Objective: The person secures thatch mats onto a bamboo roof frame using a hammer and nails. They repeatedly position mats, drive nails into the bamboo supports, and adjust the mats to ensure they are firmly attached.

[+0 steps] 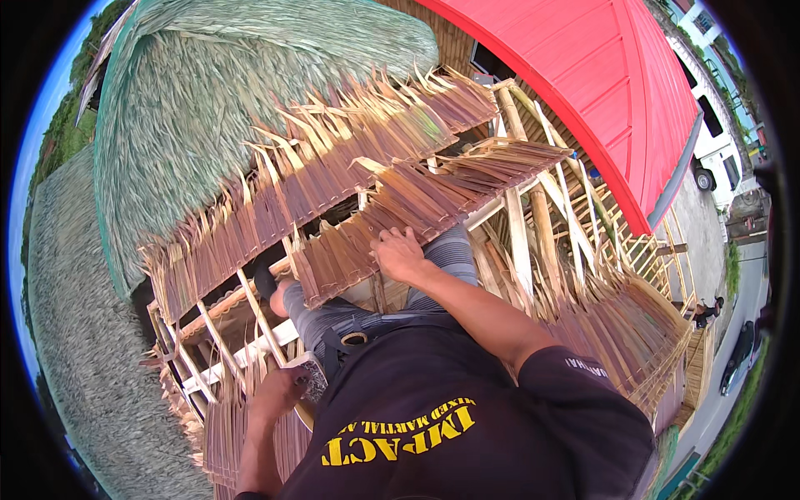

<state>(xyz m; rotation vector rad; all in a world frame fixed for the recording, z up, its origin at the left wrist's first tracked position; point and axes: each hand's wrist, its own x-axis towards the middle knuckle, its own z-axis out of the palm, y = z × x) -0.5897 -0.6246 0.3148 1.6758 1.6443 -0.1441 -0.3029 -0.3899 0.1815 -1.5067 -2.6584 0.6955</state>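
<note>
The right hand (398, 254) lay spread on the leaf sheet (442, 193), mid-frame. I couldn't tell if the left hand (277, 393), lower left, gripped anything. If the right hand lifted, the sheet could slip.

Outdoor rooftop worksite, thatch panels (417, 200), exposed bamboo poles (543, 218), red roof (583, 83), road (753, 271) below

A grey-green thatched roof (208, 125) fills the upper left, a ribbed red roof (596, 83) the upper right. Beyond it is a white vehicle (722, 150); lower, a dark car (737, 358) on a road (752, 292).
</note>
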